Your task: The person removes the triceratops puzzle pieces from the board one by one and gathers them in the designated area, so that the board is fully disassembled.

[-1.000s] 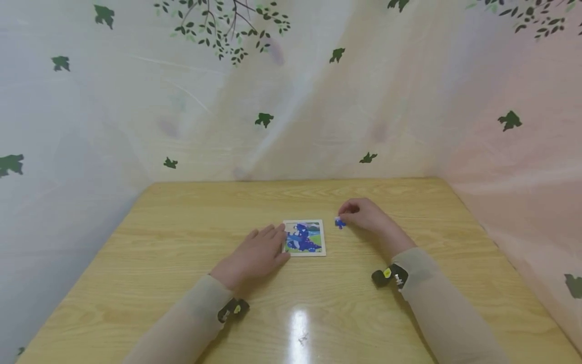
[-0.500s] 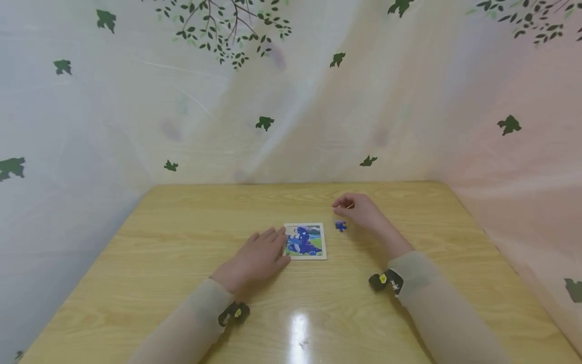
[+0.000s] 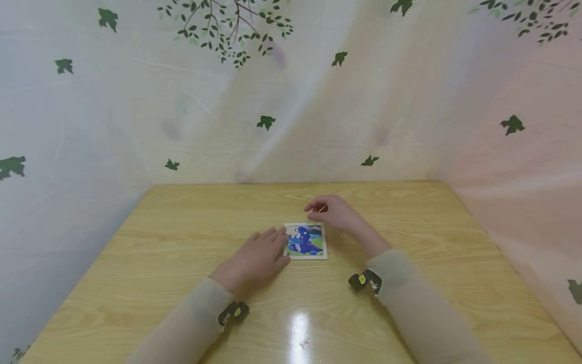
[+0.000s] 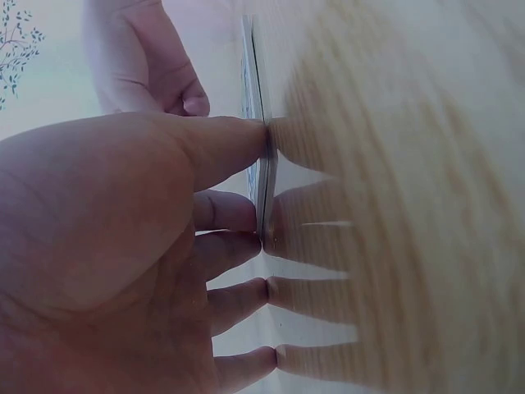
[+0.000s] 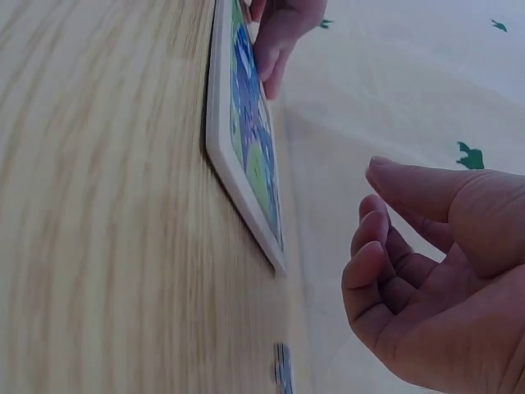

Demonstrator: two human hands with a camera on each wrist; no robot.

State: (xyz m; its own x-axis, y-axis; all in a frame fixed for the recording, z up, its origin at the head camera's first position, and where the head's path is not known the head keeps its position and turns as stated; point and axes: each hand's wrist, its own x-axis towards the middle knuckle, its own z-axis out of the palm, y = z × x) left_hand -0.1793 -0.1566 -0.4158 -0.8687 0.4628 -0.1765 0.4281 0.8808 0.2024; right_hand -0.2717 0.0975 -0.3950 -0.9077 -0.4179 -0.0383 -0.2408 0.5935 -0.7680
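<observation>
The right hand (image 3: 338, 212) has shifted leftward, from beside the loose puzzle piece (image 5: 283, 369) to near the far right corner of the framed dinosaur puzzle (image 3: 306, 245); its fingers curl loosely, thumb slightly apart, with nothing visible between them; the left hand (image 3: 256, 253) lies spread, touching the puzzle's left edge; puzzle and piece rest apart on the wooden table (image 3: 173, 227), so fitting that piece seems yet undone
</observation>
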